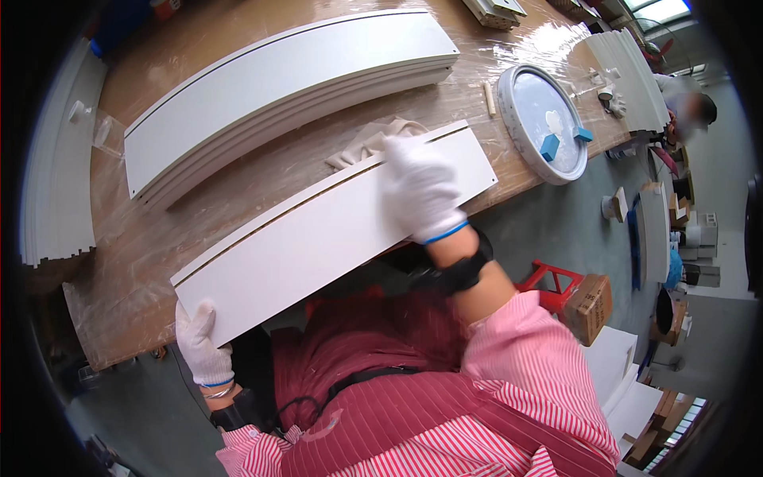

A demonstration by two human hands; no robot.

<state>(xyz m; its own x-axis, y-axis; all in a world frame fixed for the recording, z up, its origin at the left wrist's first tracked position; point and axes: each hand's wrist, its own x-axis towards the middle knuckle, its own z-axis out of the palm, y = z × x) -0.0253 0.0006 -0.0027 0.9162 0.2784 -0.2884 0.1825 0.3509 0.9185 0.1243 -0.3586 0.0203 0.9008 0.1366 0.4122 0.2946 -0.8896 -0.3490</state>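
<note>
A long white board (294,238) with a dark groove along its far edge lies aslant at the table's near edge. My left hand (204,342), in a white knit glove, grips the board's left end, thumb on top. My right hand (421,187), gloved alike and blurred by motion, is over the board's right part. Its fingers look curled together, and whatever they hold is hidden. Just behind the board lies a crumpled beige cloth (373,143), partly covered by board and hand.
Beyond it, a stack of similar white boards (294,63) rests on the plastic-covered table (119,294). A round tub lid (524,119) with blue blocks (549,147) sits at right. Other stacked panels (56,175) stand left. A red stool (548,278) and carton (586,308) are on the floor; another person (687,107) is far right.
</note>
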